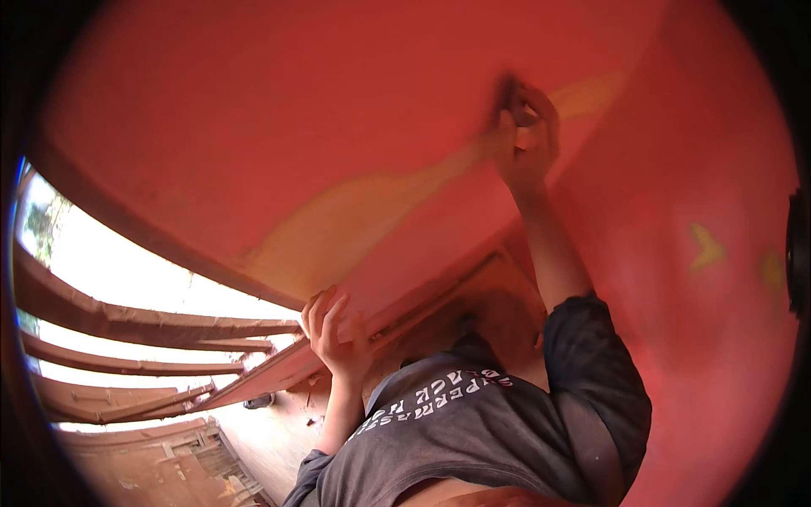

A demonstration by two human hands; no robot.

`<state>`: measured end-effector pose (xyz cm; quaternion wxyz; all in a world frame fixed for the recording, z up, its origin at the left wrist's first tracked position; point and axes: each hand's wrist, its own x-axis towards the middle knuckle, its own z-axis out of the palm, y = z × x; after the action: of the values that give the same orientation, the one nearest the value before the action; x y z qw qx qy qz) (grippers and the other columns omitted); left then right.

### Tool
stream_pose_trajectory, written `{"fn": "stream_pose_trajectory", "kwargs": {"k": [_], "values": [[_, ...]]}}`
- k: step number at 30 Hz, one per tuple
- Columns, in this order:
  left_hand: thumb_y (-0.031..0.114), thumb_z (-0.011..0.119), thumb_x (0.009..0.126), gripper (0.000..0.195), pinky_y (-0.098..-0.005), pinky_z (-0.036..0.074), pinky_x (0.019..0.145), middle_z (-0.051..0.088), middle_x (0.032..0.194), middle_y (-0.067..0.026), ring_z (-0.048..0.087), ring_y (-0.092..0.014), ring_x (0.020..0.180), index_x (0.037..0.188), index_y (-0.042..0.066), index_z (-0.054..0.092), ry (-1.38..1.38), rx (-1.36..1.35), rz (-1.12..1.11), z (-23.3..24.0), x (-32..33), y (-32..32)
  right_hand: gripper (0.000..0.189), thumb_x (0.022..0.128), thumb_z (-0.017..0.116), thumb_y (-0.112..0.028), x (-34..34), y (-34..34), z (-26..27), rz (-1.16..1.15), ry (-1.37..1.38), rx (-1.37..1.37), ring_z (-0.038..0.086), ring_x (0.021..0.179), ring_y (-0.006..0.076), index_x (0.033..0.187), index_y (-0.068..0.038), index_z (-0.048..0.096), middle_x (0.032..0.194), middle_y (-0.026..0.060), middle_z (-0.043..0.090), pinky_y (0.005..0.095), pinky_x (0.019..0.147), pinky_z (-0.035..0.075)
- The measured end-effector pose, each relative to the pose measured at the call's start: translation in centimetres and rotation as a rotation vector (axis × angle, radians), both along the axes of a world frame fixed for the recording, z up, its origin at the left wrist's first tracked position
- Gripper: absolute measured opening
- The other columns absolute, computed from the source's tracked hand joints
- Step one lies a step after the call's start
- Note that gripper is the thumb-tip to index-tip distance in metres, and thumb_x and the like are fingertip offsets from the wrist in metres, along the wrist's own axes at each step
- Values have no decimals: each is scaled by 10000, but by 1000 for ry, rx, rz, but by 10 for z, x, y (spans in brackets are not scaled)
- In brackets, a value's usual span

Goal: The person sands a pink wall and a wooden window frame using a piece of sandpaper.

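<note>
A broad red-painted surface [253, 139] fills the upper view, with a long tan-yellow patch [329, 215] running across it. My right hand [529, 142] is raised against this surface, with fingers and thumb curled around a small dark object [509, 92]. Motion blur hides what that object is; it lies at the upper end of the patch. Lower down, my left hand [336, 333] is at the red panel's lower edge, near the patch's lower end. Its fingers are spread and I see nothing in them.
Brown slats or beams [158, 320] with bright gaps between them stand at left. A second red surface [684, 317] with small yellow-green marks [706, 247] curves down at right. Worn brown boards [158, 469] and a pale floor strip [266, 437] lie below. My dark printed shirt [469, 431] fills the lower middle.
</note>
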<state>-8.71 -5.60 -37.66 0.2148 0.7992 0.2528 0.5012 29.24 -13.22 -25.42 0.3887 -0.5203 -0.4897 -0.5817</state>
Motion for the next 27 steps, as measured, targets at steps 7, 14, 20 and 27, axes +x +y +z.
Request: {"fn": "stream_pose_trajectory", "kwargs": {"k": [7, 14, 20, 27], "values": [[123, 689, 850, 317, -526, 415, 1007, 639, 1250, -170, 561, -371, 1177, 1160, 55, 682, -36, 87, 166, -3, 48, -6, 284, 1006, 578, -150, 74, -10, -6, 22, 257, 190, 649, 1194, 356, 1245, -4, 627, 1329, 172, 656, 423, 983, 532], [381, 607, 1001, 765, -632, 194, 1174, 162, 1621, -281, 171, -459, 1504, 1563, 17, 235, -121, 212, 405, -2, 133, -29, 195, 1029, 539, -69, 160, -50, 8, 51, 546, 307, 674, 1139, 268, 1189, 21, 605, 1254, 161, 681, 373, 924, 558], [509, 545, 1015, 927, -642, 35, 1207, -109, 1663, -293, -110, -456, 1542, 1623, 31, 36, 16, 123, 534, -7, 197, -36, 236, 1027, 516, -85, 221, -82, 42, 128, 931, 356, 714, 1002, 282, 1210, -30, 654, 1129, 139, 727, 412, 856, 589], [550, 486, 1026, 931, -602, 35, 1222, -105, 1657, -309, -79, -454, 1546, 1619, 9, 16, -53, 189, 730, -22, 237, -22, 290, 1051, 451, -108, 264, -97, 39, 29, 195, 108, 681, 1128, 320, 1246, -3, 639, 1226, 159, 703, 384, 1001, 525]]}}
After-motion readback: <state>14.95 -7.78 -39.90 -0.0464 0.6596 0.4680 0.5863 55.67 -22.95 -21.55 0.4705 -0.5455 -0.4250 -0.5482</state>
